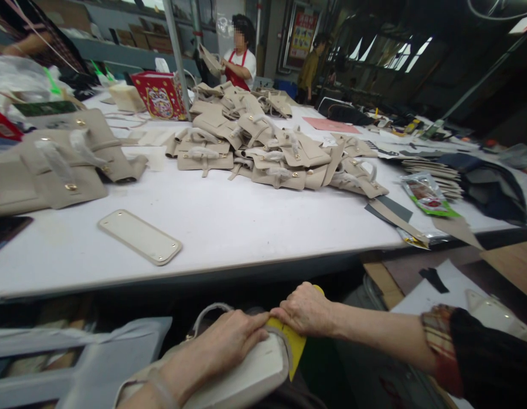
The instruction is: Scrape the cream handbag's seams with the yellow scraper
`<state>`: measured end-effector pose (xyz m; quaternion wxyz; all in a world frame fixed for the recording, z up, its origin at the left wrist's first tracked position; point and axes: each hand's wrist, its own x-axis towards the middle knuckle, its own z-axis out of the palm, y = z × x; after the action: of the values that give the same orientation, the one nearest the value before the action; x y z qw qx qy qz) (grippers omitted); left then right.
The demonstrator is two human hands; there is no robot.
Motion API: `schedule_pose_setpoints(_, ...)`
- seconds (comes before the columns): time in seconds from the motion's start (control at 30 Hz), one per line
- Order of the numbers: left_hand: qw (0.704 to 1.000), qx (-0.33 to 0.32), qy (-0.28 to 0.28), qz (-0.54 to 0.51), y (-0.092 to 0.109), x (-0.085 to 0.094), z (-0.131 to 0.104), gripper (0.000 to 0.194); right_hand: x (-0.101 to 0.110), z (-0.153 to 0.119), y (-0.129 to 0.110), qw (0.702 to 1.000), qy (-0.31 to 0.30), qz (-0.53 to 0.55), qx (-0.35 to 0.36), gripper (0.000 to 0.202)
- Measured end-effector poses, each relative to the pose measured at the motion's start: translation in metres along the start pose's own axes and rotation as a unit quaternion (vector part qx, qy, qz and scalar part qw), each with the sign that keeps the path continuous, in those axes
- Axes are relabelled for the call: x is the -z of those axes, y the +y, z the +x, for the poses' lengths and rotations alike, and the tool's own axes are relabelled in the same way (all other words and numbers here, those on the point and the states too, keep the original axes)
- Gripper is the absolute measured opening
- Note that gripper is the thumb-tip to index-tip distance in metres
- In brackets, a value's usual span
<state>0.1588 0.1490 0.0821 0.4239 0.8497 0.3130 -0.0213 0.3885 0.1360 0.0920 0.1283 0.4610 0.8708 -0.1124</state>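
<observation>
Low in the view, my left hand (227,346) is closed over the edge of a beige handbag (255,372). The bag lies on its side near my body, its pale rounded base panel turned up. A clear-wrapped handle (208,309) stands out behind my wrist. My right hand (308,312) is a fist around a thin yellow strip (295,343). That strip sits against the rounded end of the base, and a pointed corner hangs below. Its upper part is hidden by my fingers. The fingertips of both hands nearly meet there.
Ahead stands a white-topped table (229,227) with a loose base panel (139,236) and a heap of beige handbags (263,142). More bags (54,165) lie left, beside a red box (159,94). A person in a red apron (240,62) holds a beige piece beyond.
</observation>
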Motion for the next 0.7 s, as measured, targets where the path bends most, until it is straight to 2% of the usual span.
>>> schedule_pose_setpoints(0.17,1.0,-0.021,0.01,-0.005,-0.006,-0.003,0.0,0.036,-0.01,-0.009,-0.016,0.998,-0.009,0.005,-0.06,0.066)
schedule_pose_setpoints(0.3,0.999,-0.032,0.013,-0.017,-0.003,-0.002,0.001,0.037,-0.015,-0.013,-0.035,0.994,-0.007,0.005,-0.108,0.064)
schedule_pose_setpoints(0.43,0.996,-0.008,0.01,-0.092,-0.006,0.008,-0.008,0.044,-0.012,-0.014,-0.047,0.991,0.0,-0.005,-0.132,0.063)
schedule_pose_setpoints(0.5,0.988,0.021,0.037,-0.147,-0.021,0.02,-0.026,0.048,-0.01,-0.014,-0.047,0.992,-0.002,-0.015,-0.126,0.057)
schedule_pose_setpoints(0.6,0.955,0.116,0.149,-0.228,-0.058,0.032,-0.08,0.064,-0.007,-0.009,-0.043,0.989,0.03,0.033,-0.139,0.051)
schedule_pose_setpoints(0.63,0.933,0.16,0.187,-0.262,-0.07,0.029,-0.102,0.071,-0.006,-0.005,-0.043,0.986,0.05,0.065,-0.146,0.052)
schedule_pose_setpoints(0.7,0.881,0.242,0.232,-0.333,-0.089,0.013,-0.142,0.084,-0.002,0.007,-0.046,0.981,0.082,0.111,-0.139,0.055)
